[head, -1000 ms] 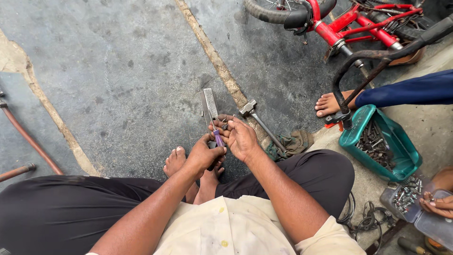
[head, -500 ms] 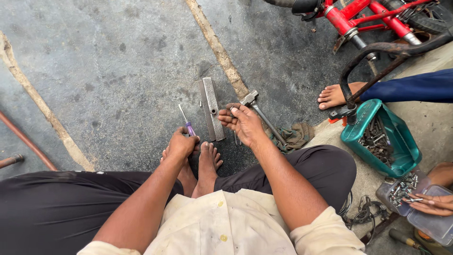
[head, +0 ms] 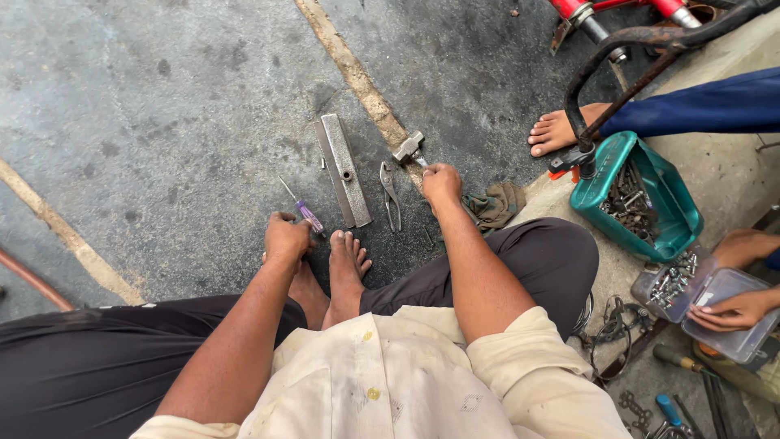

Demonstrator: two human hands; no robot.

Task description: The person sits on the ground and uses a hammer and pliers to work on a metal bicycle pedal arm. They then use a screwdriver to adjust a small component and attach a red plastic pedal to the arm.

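**Hands down on the floor, tools fanned out in front of my feet**

Left hand (head: 286, 238) rests on the concrete floor (head: 162, 122) beside my left foot, fingers curled at the purple handle end of the small screwdriver (head: 302, 210). Can't tell if they actually clamp it or just lie against it. The screwdriver's shaft points up-left, away from me, with open floor beyond the tip.

Right hand (head: 441, 180) is out past my right knee, fingers clenched on the handle of the hammer (head: 409, 147). The hammer head sits just beyond the knuckles, right at the edge of the tan painted stripe (head: 357, 77).

Between the hands: flat metal bar (head: 344, 169) lying lengthwise, slightly tilted, lower end near my toes. Pliers (head: 390, 192) lie just right of the bar, handles toward me, close to my right hand but apart from it. Crumpled rag (head: 496, 205) sits just right of my right wrist, against my knee.

Open room: wide bare floor left of and beyond the bar. The right side is tight: green tub of bolts (head: 650, 199) on the raised kerb, another person's bare foot (head: 561, 130) near it, bike frame (head: 642, 49) above, and another person's hands (head: 735, 280) on a clear box of screws (head: 715, 305).
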